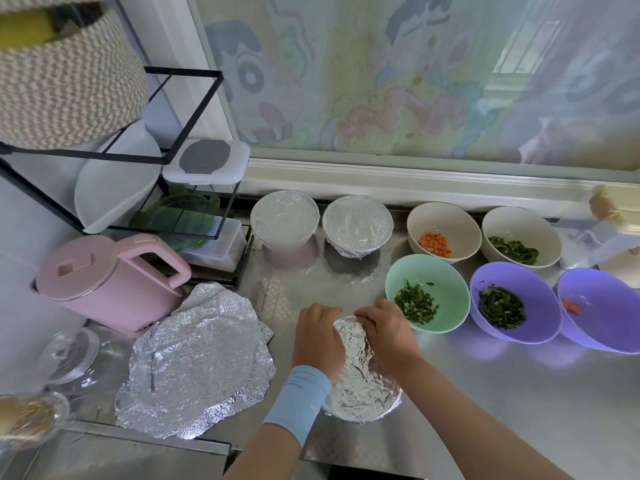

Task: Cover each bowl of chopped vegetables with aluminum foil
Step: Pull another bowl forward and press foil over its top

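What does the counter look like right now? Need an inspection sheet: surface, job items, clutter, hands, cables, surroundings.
Surface: steel counter, shiny, patterned.
Job's things: two foil-covered bowls at back; a third, the foil-wrapped bowl, under both hands; five uncovered: carrot bowl, cream greens bowl, green bowl, purple greens bowl, purple carrot bowl; spare foil sheets stacked at left.
Clutter: pink kettle, glass lid, black wire rack with containers.
Hands: left hand and right hand press foil on the bowl's rim; fingers curled.
Cables: nothing seen.
Surroundings: cartoon-patterned window behind, woven basket upper left.
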Demonstrator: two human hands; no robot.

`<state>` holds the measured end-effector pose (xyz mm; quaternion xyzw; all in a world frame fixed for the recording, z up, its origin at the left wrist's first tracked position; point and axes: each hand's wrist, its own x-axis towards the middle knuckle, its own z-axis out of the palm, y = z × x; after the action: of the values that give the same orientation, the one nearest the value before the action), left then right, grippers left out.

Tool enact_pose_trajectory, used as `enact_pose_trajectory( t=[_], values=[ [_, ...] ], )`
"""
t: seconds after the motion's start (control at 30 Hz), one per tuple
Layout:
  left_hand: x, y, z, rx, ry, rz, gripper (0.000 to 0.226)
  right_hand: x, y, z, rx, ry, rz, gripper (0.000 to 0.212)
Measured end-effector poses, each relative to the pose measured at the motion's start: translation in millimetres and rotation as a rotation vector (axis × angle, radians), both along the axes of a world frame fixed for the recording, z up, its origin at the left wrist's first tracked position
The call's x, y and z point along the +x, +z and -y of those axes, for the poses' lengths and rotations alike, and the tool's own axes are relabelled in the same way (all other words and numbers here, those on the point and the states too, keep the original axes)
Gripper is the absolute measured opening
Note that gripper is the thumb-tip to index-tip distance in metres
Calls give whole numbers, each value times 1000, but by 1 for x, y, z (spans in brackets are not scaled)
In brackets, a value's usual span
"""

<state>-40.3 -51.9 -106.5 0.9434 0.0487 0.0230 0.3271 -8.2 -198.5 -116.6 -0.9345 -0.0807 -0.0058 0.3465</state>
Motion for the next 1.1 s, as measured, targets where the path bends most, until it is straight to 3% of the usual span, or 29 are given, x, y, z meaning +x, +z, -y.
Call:
enact_pose_trajectory(
  t=[0.2,0.37,0.8,0.9,1.1],
  values=[
    [11,-3,3,-42,-97,-51,22,-12,0,4,21,-79,-31,11],
    [-5,-9,-16,-1,80,-20,23,-4,4,-12,95,-15,-134,12],
    [-5,-12,-17,-31,117,-34,23,3,0,-13,39,142,-113,13],
    [-3,-8,-16,-19,70,-32,23,-2,-3,-14,-2,81,-50,14],
    [3,-10,-11,-107,78,-73,20,-6,-1,-14,103,12,-131,10]
  ],
)
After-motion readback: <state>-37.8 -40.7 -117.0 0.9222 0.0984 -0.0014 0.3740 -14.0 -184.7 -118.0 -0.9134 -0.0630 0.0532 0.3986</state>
